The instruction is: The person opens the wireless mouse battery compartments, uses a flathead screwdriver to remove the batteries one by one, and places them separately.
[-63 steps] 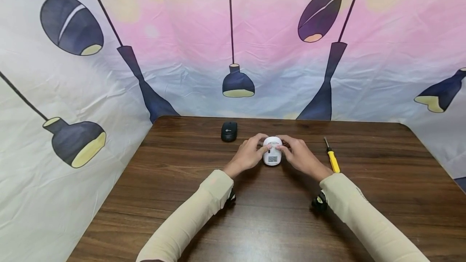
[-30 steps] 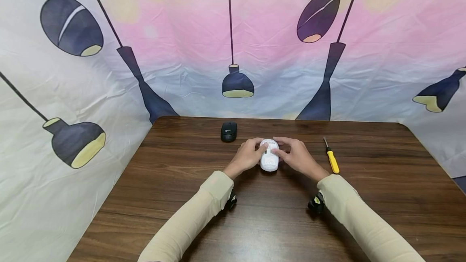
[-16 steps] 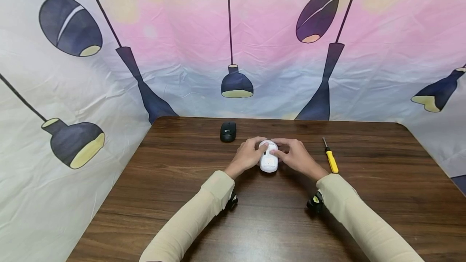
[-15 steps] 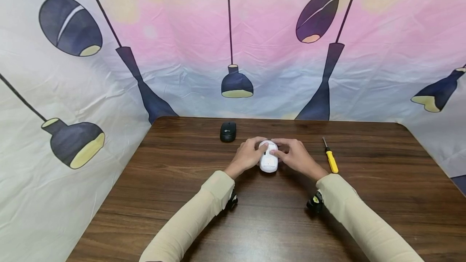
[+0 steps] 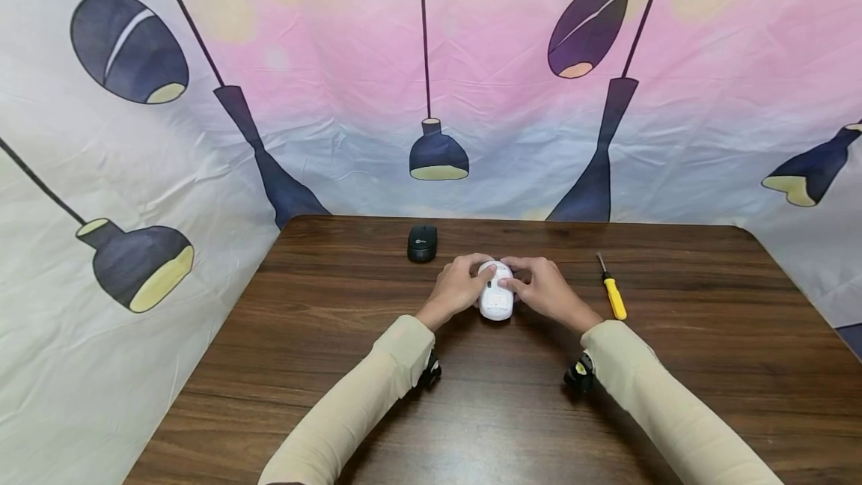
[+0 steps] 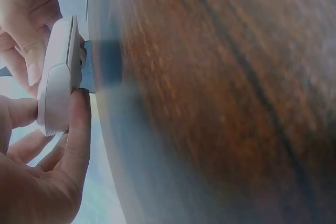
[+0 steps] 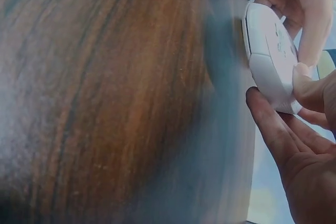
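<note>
A white computer mouse (image 5: 497, 304) is held between both hands above the table, its underside facing up toward the head camera. My left hand (image 5: 457, 287) grips its left side, thumb on the underside and fingers beneath. My right hand (image 5: 545, 290) grips the other side in the same way. In the left wrist view the mouse (image 6: 59, 77) is seen edge-on, pinched by both hands. From the right wrist, the mouse (image 7: 270, 56) shows its side and part of the underside, with a thumb pressing it. The fingertips below the mouse are partly hidden in the head view.
A black computer mouse (image 5: 422, 244) lies near the table's back edge, left of the hands. To the right lies a screwdriver (image 5: 614, 298) with a yellow handle, its tip pointing away. The brown wooden table (image 5: 471, 410) meets a printed cloth backdrop (image 5: 350, 96) behind.
Over two seconds the white mouse has shifted slightly left and nearer, and its tilt has changed. Both hands keep their grip. During the last half second almost nothing moves.
</note>
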`<state>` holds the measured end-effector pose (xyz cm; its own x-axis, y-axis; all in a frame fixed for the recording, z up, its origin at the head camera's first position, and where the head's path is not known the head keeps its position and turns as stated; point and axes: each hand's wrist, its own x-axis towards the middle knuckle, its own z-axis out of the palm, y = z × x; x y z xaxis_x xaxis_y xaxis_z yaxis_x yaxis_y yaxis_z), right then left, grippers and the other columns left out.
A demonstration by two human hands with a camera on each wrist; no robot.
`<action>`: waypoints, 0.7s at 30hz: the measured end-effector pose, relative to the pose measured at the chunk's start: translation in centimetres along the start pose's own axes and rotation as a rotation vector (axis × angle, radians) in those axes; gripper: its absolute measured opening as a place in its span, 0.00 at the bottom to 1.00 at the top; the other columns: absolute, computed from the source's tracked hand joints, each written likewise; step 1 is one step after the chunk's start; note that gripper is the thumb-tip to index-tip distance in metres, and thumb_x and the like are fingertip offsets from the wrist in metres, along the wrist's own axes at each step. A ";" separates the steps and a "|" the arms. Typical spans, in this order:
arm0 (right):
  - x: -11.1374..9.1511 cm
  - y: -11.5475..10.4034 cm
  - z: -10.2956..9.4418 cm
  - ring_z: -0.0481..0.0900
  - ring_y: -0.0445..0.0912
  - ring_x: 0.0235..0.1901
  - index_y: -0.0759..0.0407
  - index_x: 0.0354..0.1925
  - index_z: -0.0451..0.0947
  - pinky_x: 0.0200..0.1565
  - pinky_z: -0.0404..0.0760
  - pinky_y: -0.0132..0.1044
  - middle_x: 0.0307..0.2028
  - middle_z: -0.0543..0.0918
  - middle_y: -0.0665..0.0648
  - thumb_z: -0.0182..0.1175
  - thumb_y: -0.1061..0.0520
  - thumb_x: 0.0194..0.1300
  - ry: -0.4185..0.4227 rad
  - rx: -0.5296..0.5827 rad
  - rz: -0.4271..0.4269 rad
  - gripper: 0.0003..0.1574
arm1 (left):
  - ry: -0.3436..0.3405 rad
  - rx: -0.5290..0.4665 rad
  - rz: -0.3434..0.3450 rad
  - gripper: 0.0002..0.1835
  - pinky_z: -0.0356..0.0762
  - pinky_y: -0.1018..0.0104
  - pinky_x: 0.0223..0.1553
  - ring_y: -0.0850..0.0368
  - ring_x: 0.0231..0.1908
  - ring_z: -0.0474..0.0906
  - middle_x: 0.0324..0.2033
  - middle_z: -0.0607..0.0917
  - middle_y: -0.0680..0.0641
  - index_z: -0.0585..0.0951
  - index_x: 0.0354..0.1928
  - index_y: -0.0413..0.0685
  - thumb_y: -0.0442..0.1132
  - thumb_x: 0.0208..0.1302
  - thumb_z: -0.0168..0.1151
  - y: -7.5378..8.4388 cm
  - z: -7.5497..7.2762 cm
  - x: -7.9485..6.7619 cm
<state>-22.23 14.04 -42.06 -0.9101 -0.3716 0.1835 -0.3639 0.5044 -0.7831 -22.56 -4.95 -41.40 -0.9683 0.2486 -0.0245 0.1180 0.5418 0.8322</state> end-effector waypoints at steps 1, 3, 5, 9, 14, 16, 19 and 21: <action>0.0 0.0 0.0 0.86 0.46 0.27 0.71 0.62 0.76 0.26 0.86 0.33 0.56 0.81 0.71 0.66 0.62 0.69 -0.003 -0.002 -0.003 0.27 | 0.001 -0.003 0.000 0.18 0.84 0.65 0.25 0.56 0.24 0.81 0.46 0.86 0.45 0.81 0.62 0.54 0.49 0.78 0.55 0.0 0.0 0.0; 0.0 0.1 0.0 0.86 0.45 0.28 0.72 0.63 0.75 0.26 0.86 0.33 0.58 0.80 0.72 0.67 0.62 0.69 -0.010 -0.007 -0.006 0.28 | 0.000 -0.014 0.000 0.18 0.85 0.63 0.26 0.56 0.25 0.81 0.47 0.86 0.45 0.81 0.62 0.53 0.49 0.78 0.55 0.0 0.0 0.0; 0.0 0.2 0.0 0.87 0.45 0.28 0.72 0.64 0.75 0.26 0.86 0.33 0.58 0.79 0.72 0.67 0.61 0.68 -0.014 -0.012 -0.009 0.29 | -0.007 -0.034 -0.002 0.18 0.87 0.60 0.28 0.56 0.26 0.81 0.47 0.85 0.44 0.81 0.62 0.52 0.48 0.78 0.55 0.0 -0.1 -0.1; 0.1 0.2 -0.1 0.86 0.47 0.26 0.71 0.63 0.76 0.26 0.86 0.33 0.55 0.81 0.72 0.67 0.61 0.68 -0.017 -0.015 -0.009 0.28 | -0.020 -0.051 -0.011 0.18 0.88 0.58 0.29 0.55 0.26 0.81 0.44 0.85 0.44 0.80 0.63 0.50 0.47 0.79 0.53 0.1 -0.1 -0.1; 0.2 0.1 0.0 0.86 0.48 0.25 0.71 0.62 0.77 0.26 0.87 0.33 0.52 0.83 0.71 0.67 0.62 0.68 -0.024 -0.019 0.000 0.26 | -0.013 -0.022 -0.020 0.17 0.85 0.63 0.25 0.53 0.25 0.80 0.42 0.84 0.47 0.81 0.61 0.52 0.48 0.79 0.53 0.1 0.0 -0.1; 0.2 0.1 0.1 0.86 0.48 0.25 0.70 0.61 0.78 0.27 0.87 0.33 0.52 0.83 0.70 0.67 0.63 0.68 -0.027 -0.017 0.009 0.25 | -0.009 -0.017 -0.021 0.17 0.84 0.64 0.25 0.53 0.25 0.80 0.41 0.84 0.47 0.81 0.61 0.53 0.49 0.79 0.53 0.0 0.1 0.0; 0.3 0.0 0.1 0.85 0.47 0.25 0.69 0.60 0.79 0.28 0.88 0.35 0.50 0.84 0.69 0.67 0.63 0.68 -0.031 -0.008 0.020 0.23 | -0.003 -0.023 -0.021 0.16 0.86 0.62 0.25 0.53 0.25 0.80 0.42 0.84 0.46 0.82 0.60 0.53 0.48 0.79 0.53 0.0 0.2 0.0; 0.3 0.0 0.1 0.85 0.46 0.25 0.68 0.59 0.80 0.28 0.89 0.37 0.49 0.84 0.69 0.67 0.64 0.68 -0.036 0.002 0.028 0.22 | -0.002 -0.031 -0.022 0.16 0.87 0.60 0.26 0.53 0.25 0.80 0.42 0.85 0.46 0.82 0.60 0.53 0.48 0.79 0.54 0.0 0.3 0.0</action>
<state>-22.46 13.81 -42.07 -0.9122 -0.3851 0.1402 -0.3380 0.5137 -0.7886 -22.50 -4.72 -41.52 -0.9702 0.2383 -0.0443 0.0896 0.5222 0.8481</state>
